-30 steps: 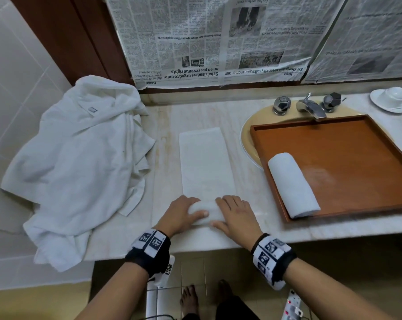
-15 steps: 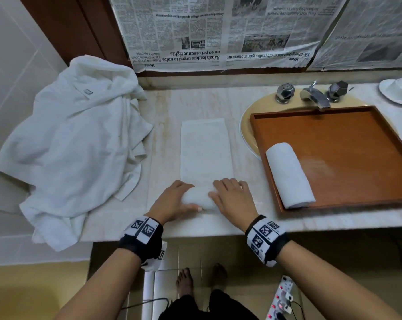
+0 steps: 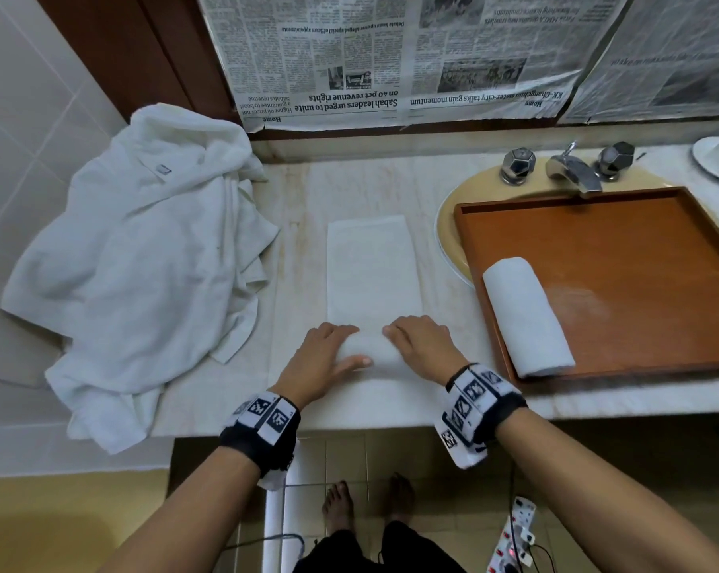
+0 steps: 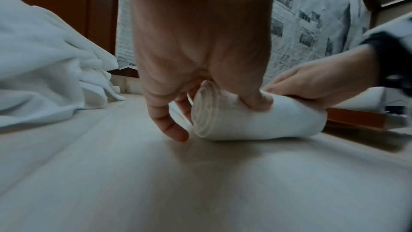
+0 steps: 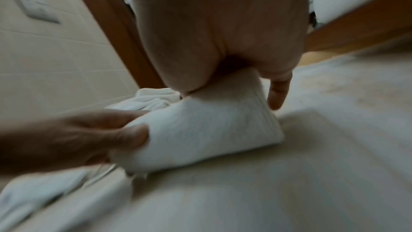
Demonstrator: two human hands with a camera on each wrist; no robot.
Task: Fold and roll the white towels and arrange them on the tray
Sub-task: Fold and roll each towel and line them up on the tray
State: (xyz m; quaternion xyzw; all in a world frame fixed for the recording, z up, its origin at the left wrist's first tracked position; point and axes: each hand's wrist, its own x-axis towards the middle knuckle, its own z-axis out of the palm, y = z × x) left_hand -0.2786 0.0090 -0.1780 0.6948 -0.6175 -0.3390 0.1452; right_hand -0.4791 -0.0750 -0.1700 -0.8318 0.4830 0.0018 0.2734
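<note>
Left hand (image 3: 322, 357) and right hand (image 3: 421, 347) curl over the half-rolled towel (image 3: 372, 279) beside the tray (image 3: 622, 258).

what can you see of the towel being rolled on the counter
The towel is white, soft terry-looking cloth, folded into a long narrow strip lying flat on the pale counter, left of the tray. Its near end is wound into a tight roll with spiral layers showing at the open end. The left hand and right hand curl over the roll, thumbs on the near side.

White towels (image 3: 372, 279) lie on a cream marble counter (image 3: 299, 208) beside an orange-brown tray (image 3: 622, 258) and black-and-white newsprint (image 3: 390, 55).
</note>
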